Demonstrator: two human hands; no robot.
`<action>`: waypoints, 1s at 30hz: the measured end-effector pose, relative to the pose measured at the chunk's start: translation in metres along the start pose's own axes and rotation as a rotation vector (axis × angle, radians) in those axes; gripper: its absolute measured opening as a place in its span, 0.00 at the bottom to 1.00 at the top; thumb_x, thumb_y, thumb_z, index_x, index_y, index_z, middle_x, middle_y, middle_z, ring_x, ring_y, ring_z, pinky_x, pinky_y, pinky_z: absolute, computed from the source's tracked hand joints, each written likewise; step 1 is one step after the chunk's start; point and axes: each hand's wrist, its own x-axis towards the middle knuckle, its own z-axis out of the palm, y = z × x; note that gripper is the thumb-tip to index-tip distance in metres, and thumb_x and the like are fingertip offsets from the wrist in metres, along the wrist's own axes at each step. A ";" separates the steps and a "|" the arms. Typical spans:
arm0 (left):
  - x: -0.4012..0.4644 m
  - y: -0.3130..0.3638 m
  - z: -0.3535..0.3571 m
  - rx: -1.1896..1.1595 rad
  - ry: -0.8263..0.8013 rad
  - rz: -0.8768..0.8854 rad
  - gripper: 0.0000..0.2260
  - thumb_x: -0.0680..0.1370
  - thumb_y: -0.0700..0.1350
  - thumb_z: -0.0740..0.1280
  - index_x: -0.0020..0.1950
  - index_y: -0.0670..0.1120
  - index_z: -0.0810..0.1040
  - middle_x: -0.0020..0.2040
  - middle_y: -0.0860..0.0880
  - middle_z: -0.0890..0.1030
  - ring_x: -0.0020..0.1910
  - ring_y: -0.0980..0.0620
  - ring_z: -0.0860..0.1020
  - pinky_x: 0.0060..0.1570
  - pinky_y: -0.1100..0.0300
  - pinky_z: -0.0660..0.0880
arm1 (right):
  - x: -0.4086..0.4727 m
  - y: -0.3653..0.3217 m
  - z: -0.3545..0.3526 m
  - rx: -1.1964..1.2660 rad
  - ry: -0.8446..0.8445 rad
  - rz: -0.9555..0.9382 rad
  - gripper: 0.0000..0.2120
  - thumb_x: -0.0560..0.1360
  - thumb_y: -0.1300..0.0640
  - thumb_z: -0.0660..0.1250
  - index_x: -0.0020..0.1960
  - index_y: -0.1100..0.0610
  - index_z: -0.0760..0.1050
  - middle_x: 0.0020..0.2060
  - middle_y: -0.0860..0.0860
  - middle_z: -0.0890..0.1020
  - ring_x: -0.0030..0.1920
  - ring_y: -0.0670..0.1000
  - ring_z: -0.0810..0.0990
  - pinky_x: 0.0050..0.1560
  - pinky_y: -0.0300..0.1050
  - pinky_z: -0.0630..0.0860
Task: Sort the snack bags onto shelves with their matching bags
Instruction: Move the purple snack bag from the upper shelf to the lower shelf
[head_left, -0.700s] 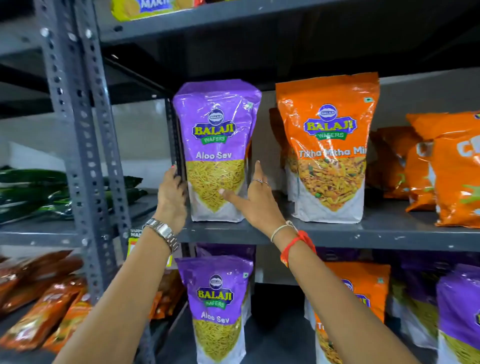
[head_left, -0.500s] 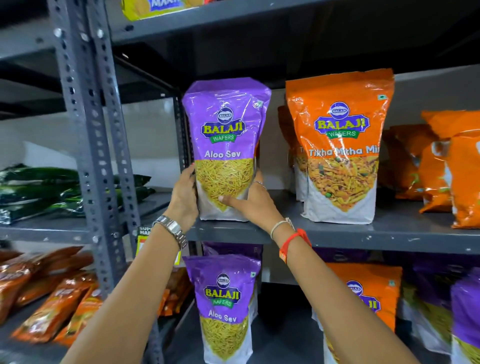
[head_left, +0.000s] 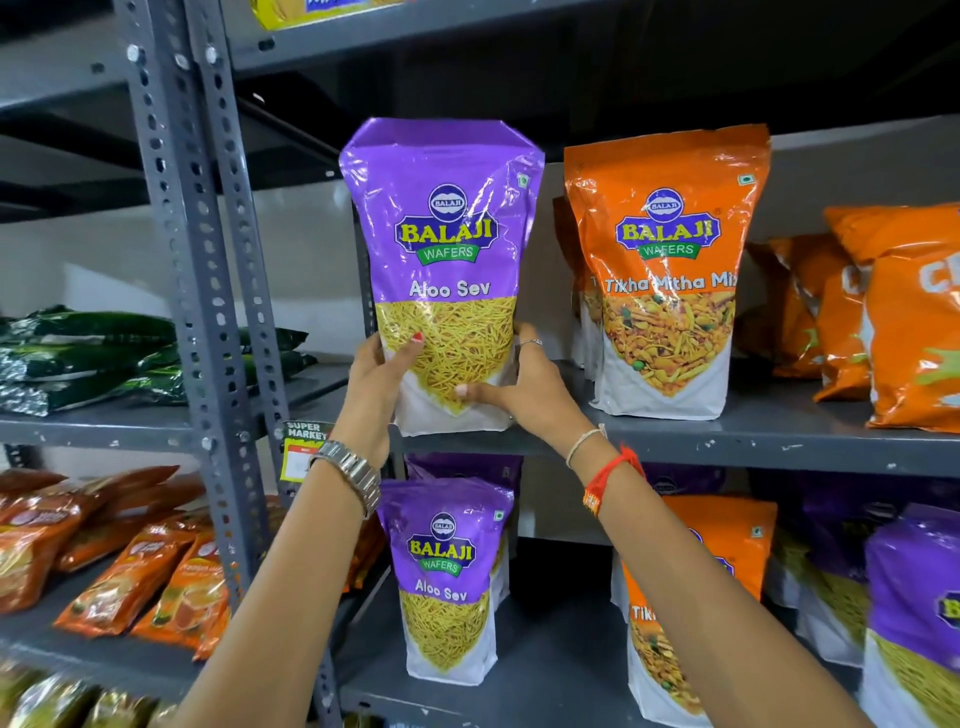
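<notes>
A purple Aloo Sev bag stands upright at the front edge of the middle shelf. My left hand clasps its lower left side, thumb on the front. My right hand grips its lower right side, thumb across the white base. Right beside it stands an orange Tikha Mitha Mix bag with more orange bags behind it. On the lower shelf stands another purple Aloo Sev bag, directly below the held one, and an orange Tikha Mitha Mix bag partly hidden by my right forearm.
Grey slotted uprights divide the rack at left. Green bags lie flat on the left middle shelf, orange-red packets below them. Crumpled orange bags sit at the far right of the middle shelf, purple bags at lower right.
Both hands have closed around the lower part of the purple Aloo Sev bag; earlier the right hand lay flat against its front. The view has shifted slightly closer.
</notes>
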 end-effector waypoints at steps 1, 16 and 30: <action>-0.007 0.000 -0.003 -0.003 0.011 0.012 0.20 0.73 0.47 0.67 0.64 0.44 0.70 0.59 0.46 0.80 0.53 0.49 0.80 0.46 0.58 0.77 | -0.005 -0.003 -0.002 0.004 -0.015 -0.012 0.39 0.63 0.55 0.79 0.67 0.57 0.61 0.58 0.49 0.75 0.65 0.55 0.73 0.68 0.55 0.69; -0.156 -0.040 -0.038 0.018 0.031 0.011 0.23 0.67 0.43 0.70 0.61 0.44 0.72 0.56 0.46 0.81 0.53 0.50 0.80 0.49 0.59 0.78 | -0.124 0.039 0.010 0.122 -0.242 0.006 0.36 0.62 0.59 0.80 0.62 0.45 0.64 0.58 0.41 0.77 0.61 0.40 0.76 0.63 0.40 0.73; -0.224 -0.225 -0.027 0.333 0.183 -0.200 0.21 0.61 0.46 0.74 0.50 0.51 0.69 0.49 0.42 0.69 0.50 0.41 0.71 0.48 0.53 0.73 | -0.225 0.205 0.038 0.108 -0.317 0.425 0.44 0.63 0.65 0.77 0.72 0.59 0.58 0.65 0.57 0.73 0.67 0.51 0.71 0.68 0.47 0.70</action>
